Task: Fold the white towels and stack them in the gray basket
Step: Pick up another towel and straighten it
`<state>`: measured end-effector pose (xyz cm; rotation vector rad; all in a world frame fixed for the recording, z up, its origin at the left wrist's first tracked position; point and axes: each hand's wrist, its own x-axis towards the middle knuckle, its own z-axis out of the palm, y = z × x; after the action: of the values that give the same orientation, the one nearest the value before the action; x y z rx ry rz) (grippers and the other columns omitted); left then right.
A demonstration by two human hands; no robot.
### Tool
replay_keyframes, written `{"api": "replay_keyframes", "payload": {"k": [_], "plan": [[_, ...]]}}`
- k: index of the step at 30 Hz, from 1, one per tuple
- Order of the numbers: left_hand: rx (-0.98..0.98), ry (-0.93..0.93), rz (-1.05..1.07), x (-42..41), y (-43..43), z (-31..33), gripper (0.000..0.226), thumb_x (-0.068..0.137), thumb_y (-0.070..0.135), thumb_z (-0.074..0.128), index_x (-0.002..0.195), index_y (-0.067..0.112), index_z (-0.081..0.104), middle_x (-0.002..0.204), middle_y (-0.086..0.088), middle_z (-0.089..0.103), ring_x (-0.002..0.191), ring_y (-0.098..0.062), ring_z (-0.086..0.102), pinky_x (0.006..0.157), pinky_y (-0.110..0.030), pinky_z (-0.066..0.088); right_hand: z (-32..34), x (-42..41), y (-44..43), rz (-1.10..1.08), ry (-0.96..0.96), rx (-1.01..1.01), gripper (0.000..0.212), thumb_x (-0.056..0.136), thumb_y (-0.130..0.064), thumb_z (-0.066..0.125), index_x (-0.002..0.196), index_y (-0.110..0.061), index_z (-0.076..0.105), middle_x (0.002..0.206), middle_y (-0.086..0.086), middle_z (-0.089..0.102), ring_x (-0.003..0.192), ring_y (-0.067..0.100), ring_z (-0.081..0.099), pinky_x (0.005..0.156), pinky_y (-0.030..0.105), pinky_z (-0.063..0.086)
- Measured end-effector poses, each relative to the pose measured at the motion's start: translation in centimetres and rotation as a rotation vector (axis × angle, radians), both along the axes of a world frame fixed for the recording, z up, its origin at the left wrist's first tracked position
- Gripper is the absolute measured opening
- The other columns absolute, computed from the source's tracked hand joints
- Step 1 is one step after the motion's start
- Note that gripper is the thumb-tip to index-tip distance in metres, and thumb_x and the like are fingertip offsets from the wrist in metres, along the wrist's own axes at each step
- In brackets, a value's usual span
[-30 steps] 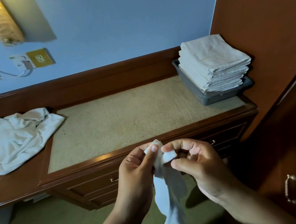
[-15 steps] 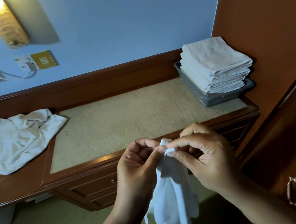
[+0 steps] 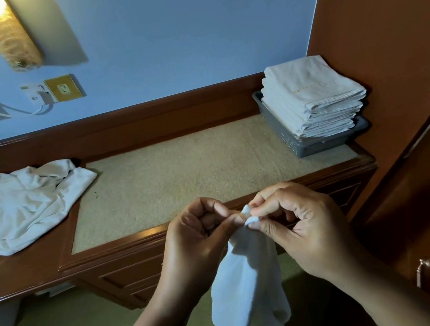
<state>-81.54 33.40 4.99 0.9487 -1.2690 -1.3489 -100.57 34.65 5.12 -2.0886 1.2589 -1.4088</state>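
Moved closer together, left hand (image 3: 200, 239) and right hand (image 3: 303, 229) pinch the towel (image 3: 247, 283) corner

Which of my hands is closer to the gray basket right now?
Right. The right hand pinches the hanging towel in front of the desk, on the side where the gray basket sits. The left hand pinches the same towel, farther from the basket.

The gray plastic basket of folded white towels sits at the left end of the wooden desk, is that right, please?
Not quite: in the head view, the gray plastic basket of folded white towels sits at the right end of the wooden desk.
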Motion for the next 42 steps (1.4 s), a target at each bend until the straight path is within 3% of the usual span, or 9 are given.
{"api": "replay_keyframes", "payload": {"k": [3,7,10,16,21,28,34,39,42], "plan": [[0.008,0.046,0.000,0.0,0.0,-0.1,0.018,0.078,0.010,0.075,0.088,0.002,0.061,0.088,-0.017,0.076,0.084,-0.026,0.074,0.076,-0.031,0.058,-0.1,0.1,0.1,0.028,0.004,-0.014,0.009,0.085,-0.015,0.079,0.088,-0.012,0.071,0.098,-0.009,0.068,0.095,0.013,0.068,0.077,0.027,0.053],[-0.074,0.100,-0.016,-0.1,0.2,-1.1,0.006,0.089,0.013,0.073,0.089,0.008,0.069,0.091,-0.016,0.074,0.086,-0.023,0.069,0.077,-0.031,0.056,0.2,0.2,0.1,0.035,0.007,-0.052,0.009,0.089,-0.015,0.074,0.089,-0.010,0.067,0.095,-0.007,0.065,0.090,0.007,0.065,0.076,0.020,0.049],[-0.186,0.001,-0.043,0.2,0.4,-2.4,0.014,0.089,0.027,0.077,0.097,0.016,0.074,0.098,-0.012,0.075,0.093,-0.023,0.071,0.083,-0.034,0.057,0.6,0.3,-0.3,0.017,0.048,-0.074,0.010,0.091,-0.014,0.072,0.089,-0.008,0.064,0.094,-0.006,0.063,0.085,-0.004,0.059,0.077,0.011,0.042],[-0.204,-0.236,-0.071,0.8,0.0,-3.8,0.017,0.088,0.034,0.074,0.098,0.021,0.076,0.096,-0.009,0.075,0.090,-0.026,0.072,0.079,-0.052,0.058,1.8,0.0,-0.9,0.076,0.135,-0.053,0.008,0.092,-0.011,0.070,0.092,-0.009,0.063,0.090,-0.015,0.056,0.079,-0.007,0.053,0.071,0.013,0.040],[-0.240,-0.416,-0.035,1.3,-1.2,-2.1,0.021,0.090,0.045,0.062,0.097,0.028,0.073,0.089,0.004,0.075,0.083,-0.015,0.071,0.074,-0.044,0.057,3.4,-1.4,-2.7,0.038,0.356,0.057,0.031,0.090,-0.015,0.072,0.120,-0.022,0.068,0.088,-0.021,0.054,0.076,0.005,0.058,0.066,0.013,0.043],[-0.346,-0.468,-0.086,0.6,-1.8,-2.4,0.014,0.095,0.040,0.063,0.093,0.028,0.069,0.090,0.008,0.069,0.087,-0.015,0.067,0.077,-0.035,0.054,3.7,-1.0,-4.0,0.013,0.382,-0.055,0.012,0.090,-0.011,0.071,0.101,-0.017,0.071,0.084,-0.013,0.052,0.068,0.003,0.052,0.062,0.012,0.036],[-0.396,-0.908,-0.116,2.5,-2.4,-11.8,0.041,0.098,0.038,0.062,0.064,0.039,0.039,0.062,0.016,0.045,0.062,-0.005,0.051,0.060,-0.018,0.032,2.6,-0.2,-5.7,-0.124,0.323,-0.122,0.009,0.090,-0.008,0.068,0.097,-0.012,0.070,0.084,-0.006,0.055,0.069,0.001,0.046,0.065,0.007,0.033],[-0.132,-1.325,-0.076,7.9,-1.9,-18.6,0.025,0.099,0.046,0.048,0.093,0.030,0.065,0.089,0.014,0.059,0.101,-0.017,0.060,0.095,-0.037,0.037,1.3,-2.6,-9.0,-0.346,0.260,-0.092,0.008,0.088,-0.007,0.069,0.095,-0.010,0.072,0.087,-0.005,0.062,0.075,0.006,0.050,0.069,0.014,0.035],[0.055,-1.553,-0.069,11.9,-0.6,-21.4,0.032,0.097,0.049,0.045,0.103,0.029,0.069,0.102,0.008,0.064,0.111,-0.019,0.057,0.095,-0.039,0.034,-0.1,-4.1,-10.7,-0.411,0.233,-0.006,0.010,0.089,-0.009,0.067,0.097,-0.011,0.073,0.091,-0.002,0.068,0.077,0.008,0.054,0.072,0.018,0.037]]}}
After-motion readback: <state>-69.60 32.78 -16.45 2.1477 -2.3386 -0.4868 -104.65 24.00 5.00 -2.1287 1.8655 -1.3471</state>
